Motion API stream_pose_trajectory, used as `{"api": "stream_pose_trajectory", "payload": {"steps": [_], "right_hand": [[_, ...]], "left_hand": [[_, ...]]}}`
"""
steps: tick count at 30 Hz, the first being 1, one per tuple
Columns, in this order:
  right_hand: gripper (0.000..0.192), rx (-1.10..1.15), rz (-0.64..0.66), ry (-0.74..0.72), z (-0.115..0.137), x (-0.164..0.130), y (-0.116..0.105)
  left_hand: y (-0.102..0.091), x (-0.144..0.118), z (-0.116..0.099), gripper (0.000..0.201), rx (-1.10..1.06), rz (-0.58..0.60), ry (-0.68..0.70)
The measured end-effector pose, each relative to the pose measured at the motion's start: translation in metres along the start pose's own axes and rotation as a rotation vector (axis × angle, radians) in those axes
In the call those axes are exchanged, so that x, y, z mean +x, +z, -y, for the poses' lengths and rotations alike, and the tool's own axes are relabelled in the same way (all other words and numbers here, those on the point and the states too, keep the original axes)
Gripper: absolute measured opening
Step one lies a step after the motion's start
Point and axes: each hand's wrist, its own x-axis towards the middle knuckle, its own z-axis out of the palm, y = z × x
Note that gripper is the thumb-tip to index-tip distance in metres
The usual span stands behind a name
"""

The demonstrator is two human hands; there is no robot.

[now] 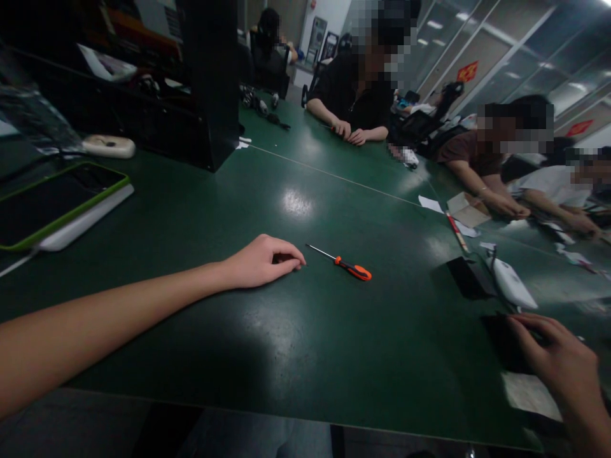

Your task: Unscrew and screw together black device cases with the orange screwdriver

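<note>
On the green tabletop (305, 312) lies a screwdriver (353, 267) with an orange and black handle, its thin metal shaft pointing left. My left hand (262, 261) rests on the table just left of the shaft's tip, apart from it. Its fingers curl toward the thumb, and nothing shows between them. At the right edge, my right hand (558, 350) has thumb and fingers drawn together over a dark flat object (506, 343). What lies between these fingertips is hidden. A pale flat piece (529, 394) sits below that hand.
A white device (513, 283) and a black flat piece (470, 278) lie at the right, near an open cardboard box (468, 208). A green-edged phone (67, 197) sits at the left beside a black cabinet (210, 83). Several people sit around the table.
</note>
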Motion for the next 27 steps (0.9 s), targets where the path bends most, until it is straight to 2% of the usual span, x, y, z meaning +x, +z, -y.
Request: {"api": "stream_pose_trajectory", "payload": {"steps": [3,9,14,17,19,22,25,27], "right_hand": [[0.02,-0.013,0.029,-0.006,0.002,0.0,-0.002],[0.02,-0.102,-0.01,0.045,0.008,0.0,0.0],[0.026,-0.225,0.161,0.162,0.013,0.028,-0.006],[0.036,-0.286,0.165,0.186,0.028,0.056,-0.002],[0.039,-0.298,0.241,0.187,0.042,0.075,0.007],[0.029,-0.318,0.33,0.164,0.062,0.095,0.025],[0.02,-0.32,0.287,0.163,0.079,0.101,0.036],[0.021,-0.281,0.281,0.114,0.095,0.097,0.032]], "left_hand": [[0.0,0.0,0.0,0.02,0.005,-0.001,0.008],[0.001,0.0,0.002,0.02,0.009,-0.011,0.008],[0.002,0.0,0.002,0.02,-0.001,-0.017,-0.004],[0.002,0.0,0.001,0.02,0.007,-0.016,-0.017],[0.002,0.001,0.001,0.02,0.008,-0.014,-0.023],[0.002,0.001,0.001,0.02,0.004,-0.009,-0.013],[0.001,0.001,0.002,0.02,0.008,-0.004,0.013],[0.001,0.0,0.002,0.019,0.011,0.001,0.026]]}}
